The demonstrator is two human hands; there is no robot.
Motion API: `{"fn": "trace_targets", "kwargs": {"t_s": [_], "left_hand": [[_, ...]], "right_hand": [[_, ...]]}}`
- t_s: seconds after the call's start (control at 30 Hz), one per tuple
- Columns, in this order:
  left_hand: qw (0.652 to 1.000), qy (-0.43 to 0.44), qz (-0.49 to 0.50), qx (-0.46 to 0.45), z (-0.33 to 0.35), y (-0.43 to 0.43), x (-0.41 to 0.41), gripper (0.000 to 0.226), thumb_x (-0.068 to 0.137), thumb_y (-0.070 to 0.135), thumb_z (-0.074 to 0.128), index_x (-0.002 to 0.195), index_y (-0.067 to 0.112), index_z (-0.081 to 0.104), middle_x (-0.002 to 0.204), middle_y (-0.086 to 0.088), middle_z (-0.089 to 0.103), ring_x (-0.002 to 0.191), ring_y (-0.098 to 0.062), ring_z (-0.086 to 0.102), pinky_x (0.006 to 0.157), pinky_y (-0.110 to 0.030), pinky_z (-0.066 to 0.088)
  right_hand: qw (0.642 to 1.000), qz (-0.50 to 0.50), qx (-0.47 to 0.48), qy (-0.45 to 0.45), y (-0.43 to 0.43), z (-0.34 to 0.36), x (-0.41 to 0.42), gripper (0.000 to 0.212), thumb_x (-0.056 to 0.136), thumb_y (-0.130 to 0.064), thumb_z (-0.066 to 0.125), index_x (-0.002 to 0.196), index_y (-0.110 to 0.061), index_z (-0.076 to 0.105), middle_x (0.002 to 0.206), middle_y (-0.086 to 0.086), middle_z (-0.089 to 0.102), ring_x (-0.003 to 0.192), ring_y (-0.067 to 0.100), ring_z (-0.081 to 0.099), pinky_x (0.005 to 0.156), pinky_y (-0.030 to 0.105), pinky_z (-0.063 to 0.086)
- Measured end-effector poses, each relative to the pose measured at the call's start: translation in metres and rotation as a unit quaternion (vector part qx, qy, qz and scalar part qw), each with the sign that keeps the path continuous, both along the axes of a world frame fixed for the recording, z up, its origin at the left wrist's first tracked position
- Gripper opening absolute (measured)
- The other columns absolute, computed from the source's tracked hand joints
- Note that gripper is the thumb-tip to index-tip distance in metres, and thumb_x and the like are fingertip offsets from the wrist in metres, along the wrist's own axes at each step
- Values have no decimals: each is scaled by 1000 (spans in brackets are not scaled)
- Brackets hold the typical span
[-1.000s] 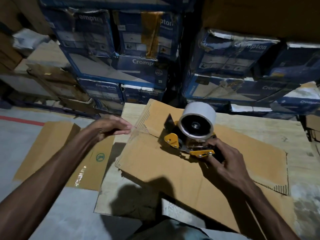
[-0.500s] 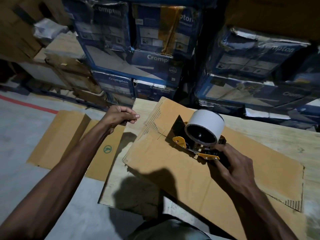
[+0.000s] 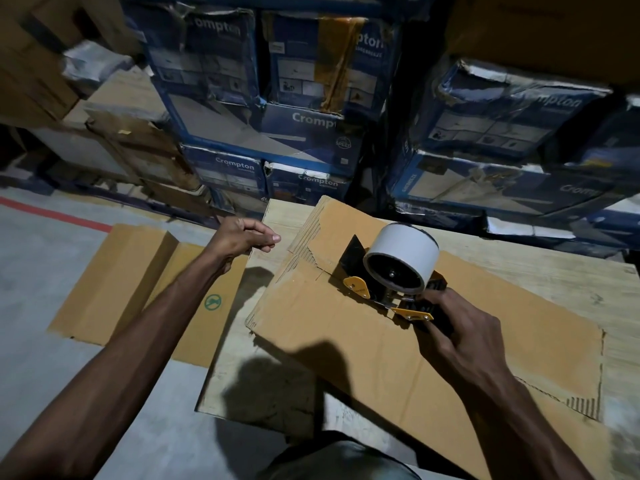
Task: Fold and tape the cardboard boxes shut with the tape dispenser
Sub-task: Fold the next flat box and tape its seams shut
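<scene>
The bench (image 3: 536, 271) carried a flattened cardboard box (image 3: 329, 341). On the box's far part sat the tape dispenser (image 3: 403, 252), its handle in the right hand (image 3: 460, 337)'s grip. Just left of the box hovered the left hand (image 3: 239, 239), fingers curled; whether its grip held anything was unclear.

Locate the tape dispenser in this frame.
In the head view, the tape dispenser sits right of centre on the flattened cardboard box atop the wooden table, its handle gripped by the right hand.
</scene>
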State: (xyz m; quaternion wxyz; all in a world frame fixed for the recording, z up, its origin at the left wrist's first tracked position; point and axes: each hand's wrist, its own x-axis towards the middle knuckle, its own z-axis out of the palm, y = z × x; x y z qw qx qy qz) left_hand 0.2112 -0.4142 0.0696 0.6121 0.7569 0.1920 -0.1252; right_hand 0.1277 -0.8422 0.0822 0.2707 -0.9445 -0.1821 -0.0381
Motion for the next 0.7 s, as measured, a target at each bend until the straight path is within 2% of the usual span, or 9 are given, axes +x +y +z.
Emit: {"fn": "trace_targets", "kwargs": {"t_s": [0.13, 0.2, 0.27, 0.43, 0.5, 0.6, 0.7], "left_hand": [[1000, -11, 3, -1, -8, -2, 1, 32, 66, 22, 93, 89, 4, 81, 83, -17, 78, 71, -19, 71, 80, -35, 52], [1000, -17, 2, 4, -14, -5, 1, 27, 73, 13, 90, 93, -1, 78, 77, -10, 78, 65, -13, 69, 66, -20, 52], [1000, -20, 4, 0, -24, -8, -1, 26, 78, 9, 87, 98, -5, 76, 76, -6, 78, 63, -10, 68, 58, -14, 49], [999, 10, 17, -40, -43, -16, -6, 20, 82, 11, 84, 98, 2, 76, 80, -5, 77, 64, -6, 66, 58, -16, 46], [996, 27, 31, -74, -46, -23, -9, 17, 82, 9, 82, 96, 4, 75, 77, -1, 76, 61, -4, 63, 56, -15, 46], [986, 60, 53, -149, -54, -29, -12, 23, 77, 13, 81, 96, 3, 73, 80, -6, 74, 61, -7, 61, 51, -15, 44], [981, 64, 58, -171, -59, -31, -11, 6, 90, 3, 72, 96, 2, 71, 81, -7, 75, 61, -9, 64, 54, -18, 46]], "right_hand": [[1000, -1, -17, 3, 2, 2, -1, 42, 84, -31, 67, 126, -37, 63, 105, -18, 67, 80, 9, 61, 60, 33, 51], [1000, -3, -21, 5, 4, 2, -1, 41, 85, -31, 66, 125, -36, 63, 103, -17, 67, 79, 9, 61, 59, 32, 50], [1000, -2, -27, 7, 4, 2, -1, 41, 85, -31, 66, 126, -36, 64, 103, -17, 67, 79, 9, 61, 59, 33, 51], [999, 0, -35, 8, 4, 1, 1, 40, 85, -30, 65, 125, -33, 65, 105, -15, 67, 79, 10, 61, 57, 34, 51], [999, 1, -37, 8, 4, 1, 1, 39, 86, -30, 65, 124, -33, 65, 105, -15, 67, 80, 9, 61, 57, 32, 50], [999, 0, -40, 13, 4, -1, 2, 37, 87, -31, 65, 123, -34, 64, 106, -18, 66, 79, 6, 59, 57, 31, 48], [999, 1, -36, 8, 6, -2, 2, 36, 87, -29, 64, 123, -35, 64, 104, -17, 66, 78, 7, 59, 56, 34, 49]]}}
